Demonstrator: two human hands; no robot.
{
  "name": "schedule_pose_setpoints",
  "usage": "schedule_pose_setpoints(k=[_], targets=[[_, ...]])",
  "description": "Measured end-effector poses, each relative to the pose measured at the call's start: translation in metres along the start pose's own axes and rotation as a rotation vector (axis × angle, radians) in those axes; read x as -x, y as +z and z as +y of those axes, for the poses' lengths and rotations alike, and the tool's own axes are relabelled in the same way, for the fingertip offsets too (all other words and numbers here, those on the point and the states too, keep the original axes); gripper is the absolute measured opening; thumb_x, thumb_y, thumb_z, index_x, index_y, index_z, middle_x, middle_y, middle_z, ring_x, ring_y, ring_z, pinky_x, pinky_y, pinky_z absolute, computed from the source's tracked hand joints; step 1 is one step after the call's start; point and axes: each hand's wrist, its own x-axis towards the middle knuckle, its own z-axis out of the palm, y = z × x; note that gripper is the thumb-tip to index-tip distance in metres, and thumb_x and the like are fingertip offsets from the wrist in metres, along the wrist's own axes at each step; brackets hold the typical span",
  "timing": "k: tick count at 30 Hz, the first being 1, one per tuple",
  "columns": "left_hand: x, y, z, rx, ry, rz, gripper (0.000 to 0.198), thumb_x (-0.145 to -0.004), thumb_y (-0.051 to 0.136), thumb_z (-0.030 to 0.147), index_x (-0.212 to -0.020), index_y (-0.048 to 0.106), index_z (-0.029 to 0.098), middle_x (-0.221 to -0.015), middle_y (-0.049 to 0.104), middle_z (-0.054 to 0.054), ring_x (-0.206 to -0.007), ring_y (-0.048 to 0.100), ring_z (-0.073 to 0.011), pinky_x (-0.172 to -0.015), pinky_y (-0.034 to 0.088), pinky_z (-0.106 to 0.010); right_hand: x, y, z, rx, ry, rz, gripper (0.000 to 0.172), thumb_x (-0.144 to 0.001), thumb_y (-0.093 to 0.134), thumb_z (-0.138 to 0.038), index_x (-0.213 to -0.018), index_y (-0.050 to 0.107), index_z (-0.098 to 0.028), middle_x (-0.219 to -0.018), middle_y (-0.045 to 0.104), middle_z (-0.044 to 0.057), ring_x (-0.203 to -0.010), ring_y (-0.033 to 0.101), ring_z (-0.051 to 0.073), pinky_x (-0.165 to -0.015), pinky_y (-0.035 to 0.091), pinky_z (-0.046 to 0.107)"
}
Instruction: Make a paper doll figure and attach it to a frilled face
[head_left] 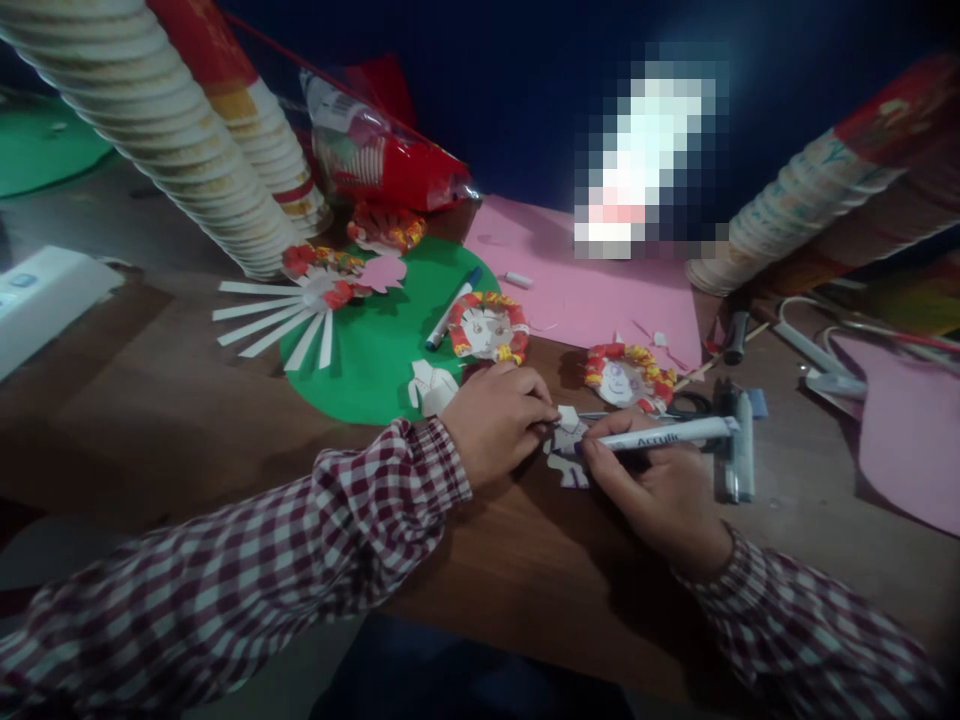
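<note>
My right hand [667, 495] grips a white acrylic marker [660, 436], its dark tip low over a small paper cut-out [570, 440] on the table. Purple marks show on the cut-out. With fingers bent together, my left hand [499, 415] pinches the cut-out's left edge. Just beyond that hand is a red and yellow wrapped ring [487, 300] with a drawn paper face inside. A similar ring [651, 365] lies behind my right hand. White folded paper pieces [433, 388] rest beside my left wrist.
Green sheet [360, 370] and pink sheet [585, 300] cover the table's back part. A blue-capped marker [454, 308] and fanned white paper strips [274, 315] lie on the left. Ridged paper-cup columns [180, 130] rise on both sides. More markers [739, 445] and scissors [690, 405] sit right.
</note>
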Motion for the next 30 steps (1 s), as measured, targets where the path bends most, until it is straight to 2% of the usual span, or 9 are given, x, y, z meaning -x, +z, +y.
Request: schedule_pose_setpoints(k=[6, 12, 30], targets=[[0.0006, 0.0008, -0.0006, 0.007, -0.007, -0.008, 0.018, -0.079, 0.058, 0.016, -0.093, 0.069, 0.019, -0.095, 0.063, -0.004, -0.09, 0.053, -0.0188, -0.083, 0.042, -0.036, 0.0018, 0.001, 0.0002, -0.038, 0.027, -0.053, 0.007, -0.082, 0.058, -0.022, -0.076, 0.06, -0.019, -0.064, 0.063, 0.0, -0.059, 0.058, 0.014, -0.054, 0.046, 0.024], [0.0015, 0.0016, -0.0008, 0.004, 0.0, 0.003, 0.019, -0.079, 0.057, 0.016, -0.093, 0.069, 0.019, -0.095, 0.063, -0.004, -0.09, 0.053, -0.0191, -0.083, 0.042, -0.036, 0.0031, 0.0026, 0.0044, -0.051, 0.028, 0.002, 0.004, -0.081, 0.059, -0.022, -0.077, 0.06, -0.019, -0.063, 0.061, -0.001, -0.056, 0.056, 0.013, -0.054, 0.044, 0.024], [0.0015, 0.0009, -0.0007, 0.002, 0.0, -0.006, 0.018, -0.078, 0.058, 0.017, -0.093, 0.069, 0.019, -0.095, 0.063, -0.005, -0.09, 0.053, -0.0189, -0.083, 0.042, -0.036, 0.0013, 0.0017, -0.0013, -0.013, 0.026, -0.045, 0.008, -0.082, 0.057, -0.024, -0.075, 0.06, -0.02, -0.061, 0.063, -0.001, -0.054, 0.058, 0.013, -0.052, 0.045, 0.023]])
